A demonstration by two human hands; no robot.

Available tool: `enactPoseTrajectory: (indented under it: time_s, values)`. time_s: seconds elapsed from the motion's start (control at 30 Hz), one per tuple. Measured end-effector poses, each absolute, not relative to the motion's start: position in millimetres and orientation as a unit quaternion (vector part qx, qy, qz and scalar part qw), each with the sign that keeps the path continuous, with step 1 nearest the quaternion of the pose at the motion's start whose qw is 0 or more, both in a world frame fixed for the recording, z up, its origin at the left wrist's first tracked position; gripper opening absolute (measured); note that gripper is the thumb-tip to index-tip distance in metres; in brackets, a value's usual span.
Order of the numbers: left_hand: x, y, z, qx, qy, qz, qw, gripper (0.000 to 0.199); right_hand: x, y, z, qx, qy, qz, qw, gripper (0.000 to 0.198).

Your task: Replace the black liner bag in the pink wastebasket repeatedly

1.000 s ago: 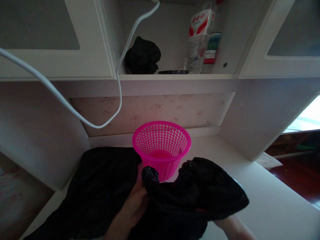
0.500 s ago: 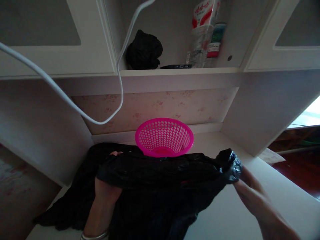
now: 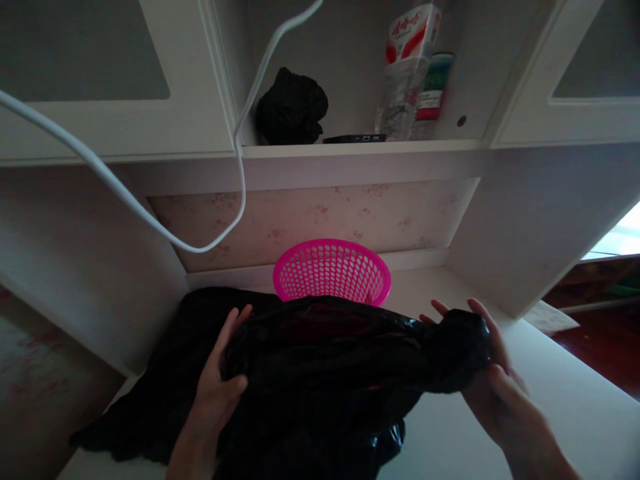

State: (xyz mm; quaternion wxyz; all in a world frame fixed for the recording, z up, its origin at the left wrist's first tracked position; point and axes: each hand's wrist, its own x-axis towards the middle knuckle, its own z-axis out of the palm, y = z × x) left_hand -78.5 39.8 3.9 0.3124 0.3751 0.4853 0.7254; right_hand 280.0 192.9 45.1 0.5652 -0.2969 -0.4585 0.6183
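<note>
A black plastic bag [image 3: 325, 373] is stretched sideways between my two hands, its upper part spread wide and its lower part hanging toward me. My left hand [image 3: 215, 387] grips its left side, with the thumb in front and the fingertips showing behind. The bunched right end of the bag lies in my right hand [image 3: 505, 393], between thumb and fingers. A faint reddish tint shows through the plastic, but what lies behind or inside cannot be made out. Just beyond the bag stands a pink perforated basket [image 3: 333, 267], its lower part hidden by the bag.
Dark, crumpled material [image 3: 150, 387] lies on the white desktop [image 3: 540, 373] at the left. Above, a shelf [image 3: 360, 150] holds a black bundle [image 3: 291, 107], a flat black device [image 3: 355, 139] and bottles [image 3: 407, 73]. A white cable [image 3: 200, 249] hangs in front.
The bag's upper edge has risen and now covers the basket's lower part. My left hand has shifted its hold, fingers now showing outside the bag; my right hand's fingers have come further around the bunched end.
</note>
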Motion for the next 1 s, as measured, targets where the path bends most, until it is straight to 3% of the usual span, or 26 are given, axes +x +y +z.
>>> enactPoseTrajectory:
  time_s: [0.07,0.17,0.27,0.37,0.47,0.6,0.7,0.87,0.93,1.0]
  values:
    - [-85,45,3,0.410,0.595,0.636,0.272,0.091,277,194,45,-0.347,-0.436,0.623,0.548,0.086]
    - [-94,53,6,0.430,0.700,0.548,0.160,0.044,275,204,42,-0.394,-0.394,0.614,0.559,0.058]
    - [-101,51,11,0.430,0.716,0.542,0.096,0.030,279,215,39,-0.394,-0.352,0.582,0.619,0.048]
    - [-105,36,16,0.388,0.722,0.547,0.168,0.032,282,223,38,-0.416,-0.301,0.533,0.673,0.054]
    - [-108,15,18,0.316,0.700,0.568,0.297,0.042,282,226,38,-0.460,-0.265,0.516,0.672,0.062]
    - [-110,2,17,0.306,0.588,0.648,0.376,0.085,280,230,37,-0.455,-0.234,0.541,0.668,0.063]
    - [-105,11,18,0.305,0.625,0.627,0.351,0.105,283,232,32,-0.439,-0.237,0.555,0.666,0.064]
    - [-106,37,-1,0.231,0.723,0.598,0.257,0.081,293,233,15,-0.363,-0.295,0.636,0.614,0.081]
    - [-109,44,-12,0.182,0.681,0.666,0.246,0.072,295,233,9,-0.349,-0.298,0.657,0.598,0.073]
    - [-109,50,-18,0.143,0.602,0.746,0.246,0.065,292,234,7,-0.347,-0.290,0.652,0.608,0.053]
